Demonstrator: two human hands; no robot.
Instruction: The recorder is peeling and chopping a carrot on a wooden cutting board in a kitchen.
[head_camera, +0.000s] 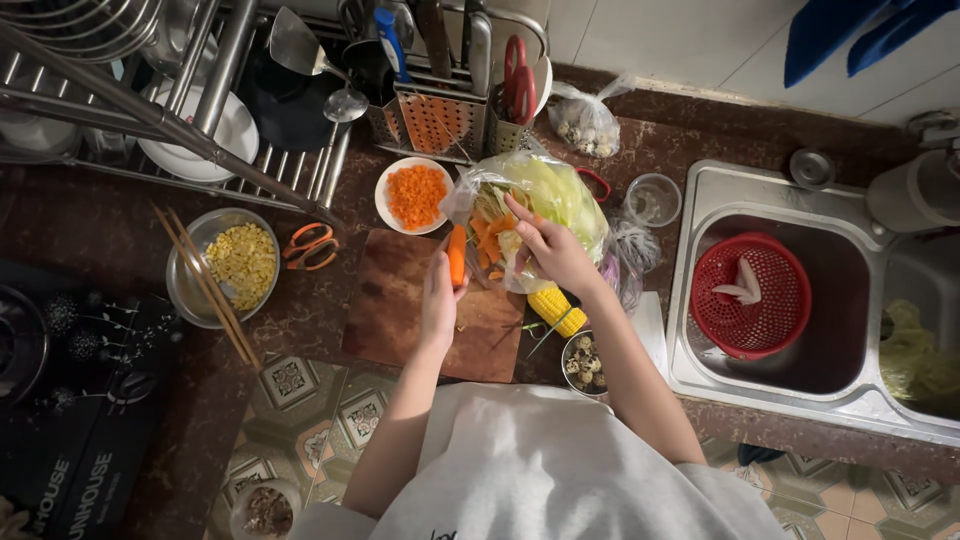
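My left hand (440, 295) holds an orange piece of carrot (457, 256) upright above the wooden cutting board (400, 300). My right hand (550, 250) grips the open edge of a clear plastic bag (560, 190) filled with green leaves and carrot peelings. The carrot sits right at the bag's mouth. A white plate of diced carrot (415, 195) lies just behind the board. A cob of yellow corn (558, 308) rests at the board's right edge, under my right wrist.
A steel bowl of corn kernels (235, 262) with chopsticks across it and orange scissors (310, 246) lie left of the board. A dish rack (180, 90) and utensil holder (440, 110) stand behind. A sink (760, 330) with a red colander (752, 295) is at right. A small bowl of speckled eggs (583, 362) sits near the counter edge.
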